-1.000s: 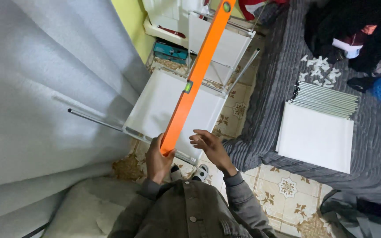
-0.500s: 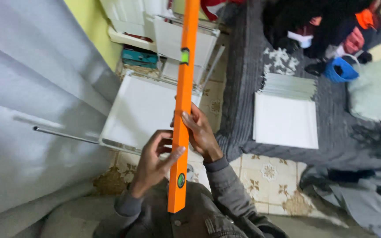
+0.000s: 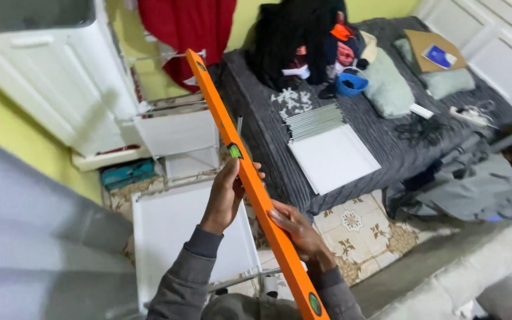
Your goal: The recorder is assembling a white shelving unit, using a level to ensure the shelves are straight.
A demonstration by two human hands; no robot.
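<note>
Lifted off the white shelf panel since a second ago and now slanting in mid-air: orange level, gripped by both hands. Left hand wrapping the bar beside the green vial; right hand clasping it lower down. Judged best: keeping both grips spread, watching the far tip near the white cabinet. Lying on the grey bed: white panel, rods, blue tub, brown box bearing a blue label.

A grey bed carries a white panel and metal rods.
</note>
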